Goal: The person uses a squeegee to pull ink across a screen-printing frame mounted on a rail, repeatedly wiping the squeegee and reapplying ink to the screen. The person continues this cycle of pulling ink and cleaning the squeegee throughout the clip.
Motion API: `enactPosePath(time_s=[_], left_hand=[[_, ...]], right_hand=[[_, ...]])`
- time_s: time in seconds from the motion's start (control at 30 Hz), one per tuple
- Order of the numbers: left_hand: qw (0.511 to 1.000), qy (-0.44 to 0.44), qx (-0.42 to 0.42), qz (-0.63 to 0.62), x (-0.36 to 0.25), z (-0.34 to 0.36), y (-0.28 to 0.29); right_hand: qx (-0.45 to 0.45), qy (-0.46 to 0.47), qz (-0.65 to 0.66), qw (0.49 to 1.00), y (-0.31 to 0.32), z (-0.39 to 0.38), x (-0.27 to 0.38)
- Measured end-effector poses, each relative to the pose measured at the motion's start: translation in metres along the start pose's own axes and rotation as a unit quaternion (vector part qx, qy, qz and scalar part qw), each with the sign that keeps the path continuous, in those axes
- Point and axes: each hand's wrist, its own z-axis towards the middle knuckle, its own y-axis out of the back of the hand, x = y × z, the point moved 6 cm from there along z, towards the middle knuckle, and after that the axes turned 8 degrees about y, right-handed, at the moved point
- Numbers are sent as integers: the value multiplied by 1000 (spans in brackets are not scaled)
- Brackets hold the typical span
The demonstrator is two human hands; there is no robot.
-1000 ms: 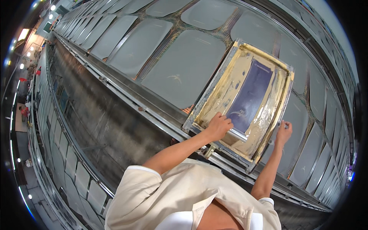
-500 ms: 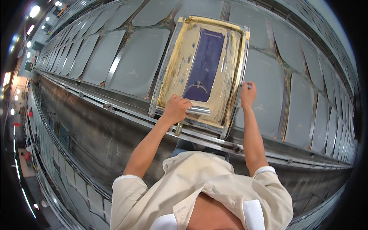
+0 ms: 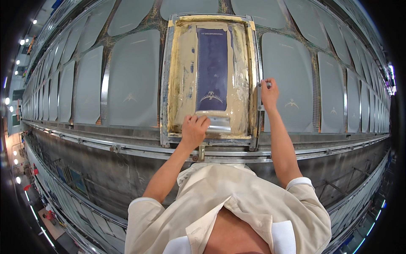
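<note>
As viewed from overhead, one rectangular screen frame (image 3: 168,76), lying flat over the table (image 3: 153,21), long sides running away from the body. Edged in grey metal and stained cream-yellow. Inside: one tan coated border (image 3: 184,93), glossy and wet-looking along the right, blotched dark along the left. Within that, one dark blue-violet panel (image 3: 212,70), bearing one pale fan-shaped emblem (image 3: 211,98) toward the near end and small pale lettering at the far end.

Just nearer than the blue-violet panel, inside the frame: one silvery metal bar (image 3: 220,123), set crosswise. Hands counted: two. Left hand (image 3: 195,130) clasped on the bar's left end. Right hand (image 3: 270,94) curled against the metal strip (image 3: 260,99) on the frame's right side; cannot tell whether grasping any part there.

Around the frame: rounded grey panels (image 3: 133,72), in at least two rows; too small toward both edges to total. At the frame's near edge: one bracket (image 3: 201,153), beside the metal rail (image 3: 144,151). Nearest the camera: one cream shirt (image 3: 253,190), two white-edged sleeves.
</note>
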Motion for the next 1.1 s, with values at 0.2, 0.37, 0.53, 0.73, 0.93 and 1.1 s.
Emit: enactPosePath(time_s=[0.2,0.37,0.53,0.73,0.93,1.1], left_hand=[[993,-25,-114,30,70,151,-4],[994,-34,-91,40,144,306,-38],[1000,-24,9,-1,154,391,-11],[996,8,91,0,188,460,-29],[985,61,162,-19,188,448,-35],[986,44,154,-35,153,367,-29]], right_hand=[[148,-5,-146,978,-5,20,20],[123,221,-63,965,-46,104,89],[223,385,-23,895,-114,184,192],[378,346,-208,833,-213,263,216],[371,351,-239,826,-227,253,201],[378,313,-253,834,-199,177,177]])
